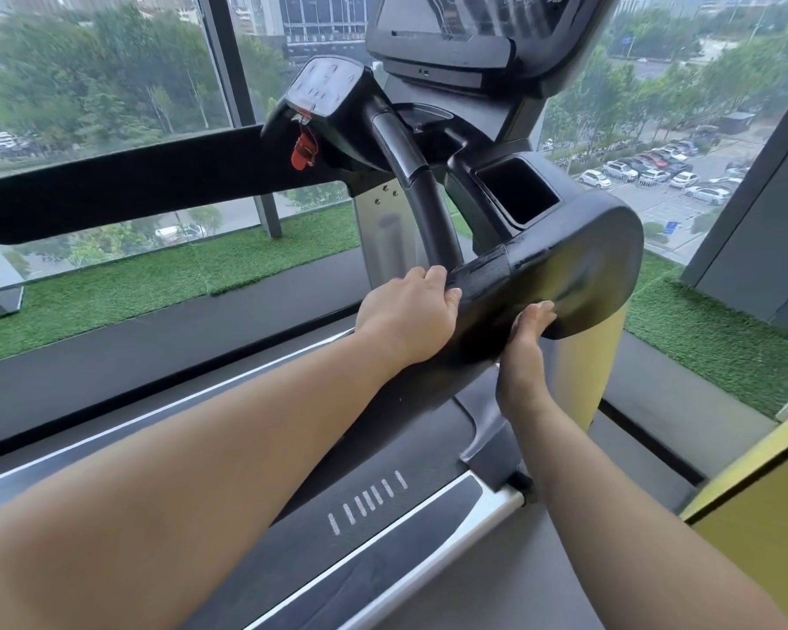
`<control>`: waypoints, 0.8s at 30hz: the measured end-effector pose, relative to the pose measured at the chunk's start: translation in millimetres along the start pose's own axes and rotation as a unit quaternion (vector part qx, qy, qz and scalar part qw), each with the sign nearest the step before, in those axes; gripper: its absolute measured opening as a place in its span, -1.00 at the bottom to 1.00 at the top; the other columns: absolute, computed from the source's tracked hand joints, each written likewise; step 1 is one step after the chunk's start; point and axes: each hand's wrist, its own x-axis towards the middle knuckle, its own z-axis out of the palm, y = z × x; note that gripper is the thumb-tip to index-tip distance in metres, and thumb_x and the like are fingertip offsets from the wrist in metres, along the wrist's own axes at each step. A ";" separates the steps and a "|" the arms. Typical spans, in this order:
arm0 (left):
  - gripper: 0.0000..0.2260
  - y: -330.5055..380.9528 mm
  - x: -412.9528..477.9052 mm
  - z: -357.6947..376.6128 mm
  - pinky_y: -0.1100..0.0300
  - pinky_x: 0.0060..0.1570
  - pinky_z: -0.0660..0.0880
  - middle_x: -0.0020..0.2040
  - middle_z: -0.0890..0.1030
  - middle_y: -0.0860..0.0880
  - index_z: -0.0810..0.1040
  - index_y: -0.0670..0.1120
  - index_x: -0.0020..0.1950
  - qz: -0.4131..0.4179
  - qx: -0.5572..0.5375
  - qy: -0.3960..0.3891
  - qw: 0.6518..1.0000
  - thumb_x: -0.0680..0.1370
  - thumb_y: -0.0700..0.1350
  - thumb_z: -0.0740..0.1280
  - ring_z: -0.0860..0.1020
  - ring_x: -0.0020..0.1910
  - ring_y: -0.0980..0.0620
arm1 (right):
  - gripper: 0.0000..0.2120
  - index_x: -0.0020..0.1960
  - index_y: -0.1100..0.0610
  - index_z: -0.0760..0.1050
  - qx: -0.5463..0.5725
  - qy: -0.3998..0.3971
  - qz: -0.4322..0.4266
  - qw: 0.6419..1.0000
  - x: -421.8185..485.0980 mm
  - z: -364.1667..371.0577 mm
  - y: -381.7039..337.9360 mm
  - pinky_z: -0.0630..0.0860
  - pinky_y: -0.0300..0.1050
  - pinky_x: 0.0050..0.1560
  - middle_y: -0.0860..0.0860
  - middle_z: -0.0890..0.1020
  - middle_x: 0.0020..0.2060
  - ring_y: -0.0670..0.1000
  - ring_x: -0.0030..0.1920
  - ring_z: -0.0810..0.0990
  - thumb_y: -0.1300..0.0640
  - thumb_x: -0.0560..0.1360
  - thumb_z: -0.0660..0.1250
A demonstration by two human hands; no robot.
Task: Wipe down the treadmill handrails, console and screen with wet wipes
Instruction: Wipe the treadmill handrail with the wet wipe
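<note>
The treadmill's black right handrail (565, 266) runs across the middle of the view and looks wet and shiny on top. My left hand (410, 311) grips its near end from above, fingers curled over the rail. My right hand (524, 352) reaches up from below, its blurred fingers stretched against the rail's underside. No wipe shows in either hand. The console (324, 88) with a red safety clip (304, 150) sits further up, and the screen (474, 15) is at the top edge. The left handrail (110, 188) stretches off to the left.
A curved centre bar (410, 166) and an open cup holder (517, 188) lie just beyond my hands. The treadmill deck (383, 516) is below. Glass windows, a strip of artificial grass (155, 284) and a yellow panel (756, 516) surround the machine.
</note>
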 end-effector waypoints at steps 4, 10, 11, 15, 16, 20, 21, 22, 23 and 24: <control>-0.65 0.8 0.4 0.0 0.07 -0.09 0.32 0.23 0.47 -0.09 0.32 -0.08 0.32 0.000 0.002 0.000 1.000 0.66 0.06 -0.05 0.47 0.17 -0.15 | -0.43 0.55 -0.06 -0.13 0.052 -0.011 0.044 0.998 -21.7 14.1 11.4 0.01 -0.12 0.51 -0.13 -0.02 0.54 -0.15 0.51 0.01 -0.21 0.61 -0.14; -0.65 0.4 -0.3 -1.4 0.09 -0.10 0.30 0.22 0.47 -0.09 0.32 -0.08 0.32 0.000 -0.002 -0.002 1.000 0.66 0.06 -0.05 0.47 0.16 -0.14 | -0.44 0.56 0.00 -0.14 0.093 0.006 0.058 0.994 -5.5 6.1 11.9 -0.02 -0.05 0.52 -0.10 -0.04 0.54 -0.12 0.52 -0.02 -0.19 0.63 -0.15; -0.65 0.4 0.1 -1.1 0.09 -0.10 0.30 0.21 0.47 -0.09 0.32 -0.08 0.32 0.000 -0.003 -0.003 1.000 0.66 0.06 -0.05 0.47 0.16 -0.14 | -0.41 0.56 0.04 -0.06 0.068 0.019 0.057 0.996 6.9 0.5 6.0 0.11 -0.03 0.50 0.00 0.07 0.54 -0.03 0.51 0.11 -0.21 0.62 -0.13; -0.65 0.6 0.4 -0.5 0.08 -0.10 0.31 0.21 0.48 -0.09 0.32 -0.08 0.32 0.001 -0.004 -0.003 1.000 0.66 0.06 -0.04 0.48 0.14 -0.14 | -0.34 0.56 0.00 -0.06 0.038 0.020 0.039 0.998 -4.6 4.7 0.1 0.18 -0.11 0.46 0.01 0.13 0.53 0.00 0.49 0.19 -0.30 0.57 -0.10; -0.65 0.6 0.3 -1.1 0.08 -0.09 0.31 0.21 0.47 -0.09 0.32 -0.08 0.32 0.001 -0.004 -0.002 1.000 0.66 0.06 -0.04 0.48 0.15 -0.15 | -0.29 0.56 -0.06 -0.12 0.031 0.000 0.015 0.999 -22.1 11.5 4.0 0.08 -0.15 0.48 -0.05 0.04 0.54 -0.07 0.51 0.08 -0.37 0.53 -0.09; -0.65 0.7 -0.6 -1.5 0.06 -0.06 0.31 0.24 0.47 -0.09 0.32 -0.08 0.33 0.000 -0.008 0.002 1.000 0.66 0.06 -0.04 0.47 0.18 -0.15 | -0.46 0.51 -0.10 -0.32 0.039 -0.077 -0.046 0.995 -50.4 19.4 20.8 -0.22 -0.10 0.51 -0.18 -0.32 0.49 -0.25 0.46 -0.29 -0.10 0.65 -0.10; -0.65 0.5 -0.7 -1.4 0.06 -0.06 0.31 0.24 0.47 -0.09 0.32 -0.08 0.33 0.000 -0.008 0.001 1.000 0.66 0.06 -0.04 0.47 0.19 -0.14 | -0.47 0.51 -0.08 -0.34 0.014 -0.078 -0.044 0.996 -41.8 15.0 18.9 -0.24 -0.10 0.51 -0.17 -0.34 0.48 -0.25 0.45 -0.31 -0.06 0.66 -0.12; -0.65 0.5 -0.7 -1.3 0.07 -0.06 0.31 0.24 0.47 -0.09 0.32 -0.08 0.33 0.000 -0.008 0.000 1.000 0.66 0.06 -0.05 0.47 0.19 -0.14 | -0.46 0.52 -0.07 -0.33 0.009 -0.066 -0.037 0.997 -30.1 8.9 14.5 -0.24 -0.09 0.51 -0.15 -0.33 0.49 -0.23 0.46 -0.30 -0.10 0.65 -0.14; -0.64 0.5 -0.4 -1.2 0.07 -0.06 0.31 0.24 0.47 -0.09 0.32 -0.08 0.33 0.000 -0.008 -0.001 1.000 0.66 0.06 -0.05 0.46 0.18 -0.14 | -0.43 0.53 -0.06 -0.29 0.012 -0.044 -0.030 0.998 -18.7 3.8 7.2 -0.23 -0.08 0.51 -0.12 -0.29 0.51 -0.21 0.48 -0.27 -0.17 0.63 -0.14; -0.64 0.5 -0.3 -1.3 0.07 -0.06 0.31 0.24 0.47 -0.09 0.32 -0.08 0.33 -0.001 -0.007 -0.001 1.000 0.66 0.06 -0.05 0.46 0.18 -0.14 | -0.40 0.54 -0.04 -0.26 0.011 -0.025 -0.026 0.999 -9.8 1.9 1.2 -0.22 -0.09 0.52 -0.10 -0.25 0.53 -0.18 0.50 -0.24 -0.22 0.61 -0.14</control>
